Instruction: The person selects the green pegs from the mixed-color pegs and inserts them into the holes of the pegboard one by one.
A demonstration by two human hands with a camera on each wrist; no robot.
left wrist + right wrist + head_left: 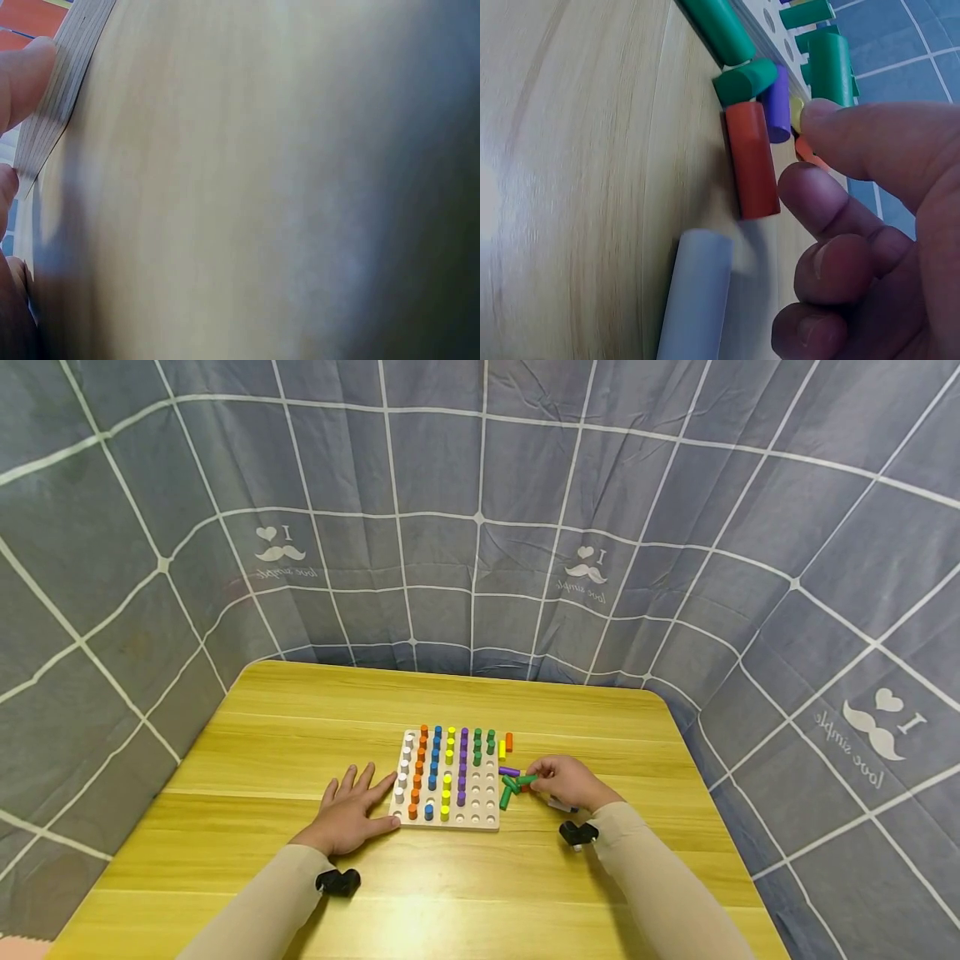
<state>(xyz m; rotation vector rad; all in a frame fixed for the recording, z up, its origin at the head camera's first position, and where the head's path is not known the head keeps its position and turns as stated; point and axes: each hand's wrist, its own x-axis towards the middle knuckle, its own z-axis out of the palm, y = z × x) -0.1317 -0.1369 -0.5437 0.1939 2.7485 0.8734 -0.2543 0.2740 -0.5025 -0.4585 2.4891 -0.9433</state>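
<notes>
A pale wooden pegboard (486, 823) lies on the table, with columns of white, orange, blue, yellow, purple and green pegs standing in its holes. My left hand (343, 814) is spread flat at its left side. In the left wrist view a fingertip (34, 71) meets the board's layered edge (60, 90). Right of the board, my right hand (568, 782) pinches a green peg (830, 67) between thumb and index finger, above the table. Loose beneath it lie more green pegs (746, 81), a red peg (752, 160), a purple peg (778, 105) and a white peg (695, 296).
Beyond the loose pile, a yellow peg (502, 750) and an orange peg (509, 742) lie beside the board's right edge. The wooden table (420, 893) runs back to a grey checked curtain (442, 552) that surrounds it.
</notes>
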